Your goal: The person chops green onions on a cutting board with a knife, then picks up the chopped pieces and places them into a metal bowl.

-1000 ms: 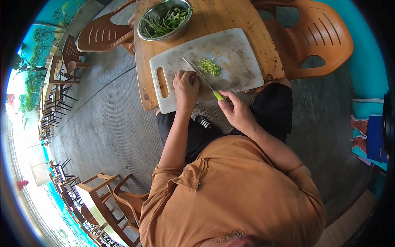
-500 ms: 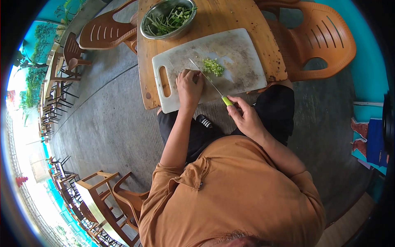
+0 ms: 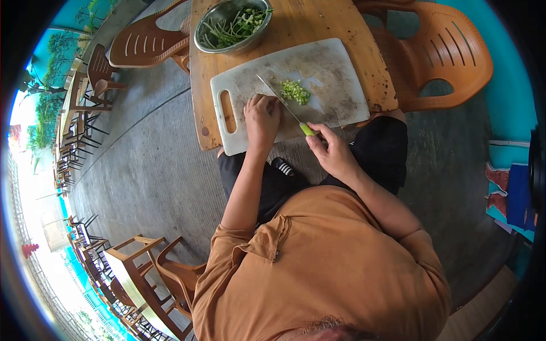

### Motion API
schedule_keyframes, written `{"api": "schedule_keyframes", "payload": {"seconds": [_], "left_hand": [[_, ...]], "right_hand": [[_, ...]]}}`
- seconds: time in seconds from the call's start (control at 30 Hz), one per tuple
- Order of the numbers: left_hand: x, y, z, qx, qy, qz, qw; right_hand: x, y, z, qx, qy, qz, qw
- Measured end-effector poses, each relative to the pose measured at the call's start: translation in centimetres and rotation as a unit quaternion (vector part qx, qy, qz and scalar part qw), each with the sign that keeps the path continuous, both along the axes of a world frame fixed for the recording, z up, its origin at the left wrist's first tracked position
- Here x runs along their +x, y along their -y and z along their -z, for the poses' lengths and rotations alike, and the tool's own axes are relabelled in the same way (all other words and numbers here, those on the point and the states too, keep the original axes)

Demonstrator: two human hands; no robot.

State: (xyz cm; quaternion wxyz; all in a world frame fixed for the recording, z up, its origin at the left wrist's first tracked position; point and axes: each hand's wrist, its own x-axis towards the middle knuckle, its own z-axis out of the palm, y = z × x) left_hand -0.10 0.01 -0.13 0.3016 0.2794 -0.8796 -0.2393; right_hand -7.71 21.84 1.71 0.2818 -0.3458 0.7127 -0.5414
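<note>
A white cutting board [image 3: 335,74] with a handle slot lies tilted on the table. My right hand [image 3: 333,149] is closed round the green handle of a knife [image 3: 290,111], whose thin blade slants up and left across the board. Just left of the blade, my left hand [image 3: 263,116] rests on the board with its fingers curled together. Whatever those fingers pinch is hidden beneath them. To the right of the blade sits a small heap of chopped green pieces [image 3: 294,91], with a few bits scattered near it.
A metal bowl [image 3: 232,48] of cut green vegetables [image 3: 239,27] stands behind the board on the wooden table [image 3: 318,23]. Orange plastic chairs flank it, one at the right [image 3: 449,57] and one at the left [image 3: 149,41]. My legs are under the near edge.
My right hand has moved the knife up and to the left, so its tip reaches farther across the board. My left hand has hardly shifted.
</note>
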Motion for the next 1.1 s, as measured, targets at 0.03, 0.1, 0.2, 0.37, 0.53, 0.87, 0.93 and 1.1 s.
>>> {"api": "schedule_keyframes", "payload": {"seconds": [0.03,0.1,0.2,0.37,0.53,0.87,0.93,1.1], "left_hand": [[0.0,0.0,0.0,0.002,-0.004,0.002,1.0],[0.1,0.0,0.0,0.003,-0.008,0.005,1.0],[0.0,-0.1,0.0,0.013,-0.012,-0.009,1.0],[0.0,0.1,0.5,0.018,-0.018,-0.008,1.0],[0.1,-0.1,0.2,0.035,-0.02,-0.003,0.999],[0.1,0.1,-0.1,0.063,-0.022,0.002,0.998],[0.1,0.1,-0.2,0.059,-0.018,-0.002,0.998],[-0.2,0.0,0.0,0.048,-0.012,-0.012,0.999]], "right_hand": [[0.0,0.4,0.0,-0.001,-0.018,0.002,1.0],[0.1,0.5,0.0,-0.002,-0.036,0.004,0.999],[0.4,-0.2,-0.2,-0.005,-0.051,0.002,0.999],[0.8,-2.6,-1.8,-0.017,-0.092,0.008,0.996],[0.7,-2.0,-1.1,-0.019,-0.08,0.011,0.997],[-0.7,0.2,-1.4,0.036,0.126,-0.006,0.991],[-0.6,-0.6,-1.4,0.015,0.13,-0.004,0.991],[0.0,-2.5,-2.2,0.0,0.122,-0.005,0.993]]}}
